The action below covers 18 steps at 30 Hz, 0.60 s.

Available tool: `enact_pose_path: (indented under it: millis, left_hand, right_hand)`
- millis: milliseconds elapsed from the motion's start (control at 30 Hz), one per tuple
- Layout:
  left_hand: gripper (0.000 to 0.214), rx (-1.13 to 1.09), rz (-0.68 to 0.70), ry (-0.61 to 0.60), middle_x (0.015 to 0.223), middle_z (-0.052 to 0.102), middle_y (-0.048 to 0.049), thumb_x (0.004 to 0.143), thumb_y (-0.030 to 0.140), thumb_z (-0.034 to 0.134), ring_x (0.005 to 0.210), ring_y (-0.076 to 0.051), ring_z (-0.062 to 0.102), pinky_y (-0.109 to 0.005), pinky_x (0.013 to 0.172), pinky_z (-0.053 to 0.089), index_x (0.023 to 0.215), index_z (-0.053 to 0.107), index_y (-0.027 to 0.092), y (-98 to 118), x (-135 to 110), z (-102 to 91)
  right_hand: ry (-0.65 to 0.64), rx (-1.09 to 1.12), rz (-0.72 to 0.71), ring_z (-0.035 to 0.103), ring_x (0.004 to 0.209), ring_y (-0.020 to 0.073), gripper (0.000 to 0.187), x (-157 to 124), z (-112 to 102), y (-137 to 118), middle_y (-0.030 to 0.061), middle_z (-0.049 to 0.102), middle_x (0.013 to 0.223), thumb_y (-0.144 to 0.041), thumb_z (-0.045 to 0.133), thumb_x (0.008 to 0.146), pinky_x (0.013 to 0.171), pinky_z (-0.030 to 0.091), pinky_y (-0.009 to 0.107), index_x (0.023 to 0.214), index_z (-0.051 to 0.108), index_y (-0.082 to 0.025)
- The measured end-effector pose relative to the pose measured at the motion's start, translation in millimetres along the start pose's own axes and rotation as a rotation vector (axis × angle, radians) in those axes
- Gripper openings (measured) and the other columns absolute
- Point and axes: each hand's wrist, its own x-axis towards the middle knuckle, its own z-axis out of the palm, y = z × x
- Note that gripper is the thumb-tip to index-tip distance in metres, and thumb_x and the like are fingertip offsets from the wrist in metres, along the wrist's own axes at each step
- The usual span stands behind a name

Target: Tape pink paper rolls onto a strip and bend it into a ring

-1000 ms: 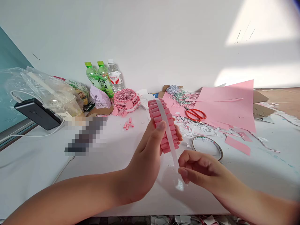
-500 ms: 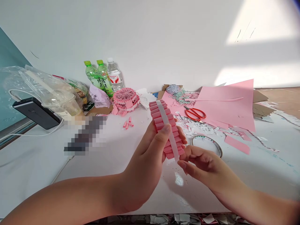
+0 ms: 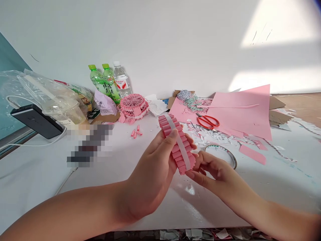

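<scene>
My left hand point(image 3: 155, 160) is wrapped around a ridged pink piece made of paper rolls point(image 3: 182, 152) set side by side. Its thumb presses on a strip of white tape point(image 3: 184, 150) that runs lengthwise over the rolls. At the lower end of the piece, my right hand point(image 3: 213, 169) has its thumb and fingers closed against the edge where the tape runs over. The free end of the tape is hidden there. A roll of double-sided tape point(image 3: 234, 160) lies flat just behind my right hand.
Red-handled scissors point(image 3: 208, 122), pink paper sheets point(image 3: 240, 115), yarn point(image 3: 192, 100) and white scraps lie at the back right. Small loose paper rolls point(image 3: 136, 132) and a pink string-wrapped stack point(image 3: 134, 105) are behind my left hand. Bottles point(image 3: 107, 80), a cup point(image 3: 62, 112) and a power bank point(image 3: 37, 120) stand left.
The pink piece has tilted and moved slightly down and left in my hands. The tape's lower end, which stuck out between my right fingers, now goes over the edge of the rolls.
</scene>
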Motion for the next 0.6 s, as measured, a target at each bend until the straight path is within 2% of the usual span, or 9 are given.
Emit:
enact_pose_path:
  millis: [167, 300, 367, 500, 600]
  left_hand:
    - [0.028, 0.028, -0.104, 0.050, 0.079, 0.064, -0.0043, 0.098, 0.036, 0.040, 0.068, -0.012, 0.061, -0.025, 0.064, 0.051, 0.090, 0.055, 0.014, 3, 6, -1.5]
    - [0.028, -0.020, -0.142, 0.057, 0.084, 0.067, -0.0077, 0.097, 0.037, 0.043, 0.078, -0.014, 0.065, -0.026, 0.072, 0.052, 0.092, 0.058, 0.012, 2, 7, -2.7]
    - [0.028, -0.037, -0.133, 0.045, 0.084, 0.068, -0.0079, 0.096, 0.037, 0.045, 0.080, -0.015, 0.066, -0.026, 0.074, 0.052, 0.092, 0.059, 0.012, 0, 6, -3.0]
    - [0.027, -0.082, -0.122, 0.025, 0.089, 0.067, -0.0055, 0.095, 0.036, 0.047, 0.087, -0.015, 0.066, -0.026, 0.080, 0.052, 0.094, 0.062, 0.014, -3, 5, -4.0]
    - [0.026, -0.100, -0.085, -0.005, 0.094, 0.066, -0.0036, 0.095, 0.038, 0.047, 0.095, -0.016, 0.064, -0.027, 0.083, 0.051, 0.095, 0.061, 0.016, -6, 4, -5.9]
  right_hand:
    - [-0.049, 0.123, -0.144, 0.050, 0.078, 0.0157, 0.006, -7, -2, -5, -0.0008, 0.055, 0.087, -0.027, 0.056, 0.086, 0.070, 0.043, 0.031, 0.091, 0.052, -0.027]
    - [-0.081, 0.118, -0.092, 0.056, 0.084, 0.0181, 0.014, -10, -3, -5, 0.0020, 0.059, 0.091, -0.035, 0.057, 0.088, 0.069, 0.045, 0.032, 0.098, 0.052, -0.027]
    - [-0.085, 0.117, -0.081, 0.058, 0.077, 0.0171, 0.019, -8, -3, -6, 0.0028, 0.062, 0.089, -0.037, 0.058, 0.087, 0.064, 0.044, 0.030, 0.102, 0.052, -0.026]
    - [-0.101, 0.145, -0.069, 0.048, 0.052, 0.0087, 0.013, -5, -2, -10, -0.0007, 0.061, 0.077, -0.033, 0.060, 0.086, 0.050, 0.041, 0.025, 0.093, 0.056, -0.023]
    - [-0.140, 0.179, -0.054, 0.047, 0.044, 0.0055, 0.011, -4, -3, -13, -0.0028, 0.059, 0.073, -0.033, 0.060, 0.087, 0.046, 0.041, 0.022, 0.089, 0.059, -0.022]
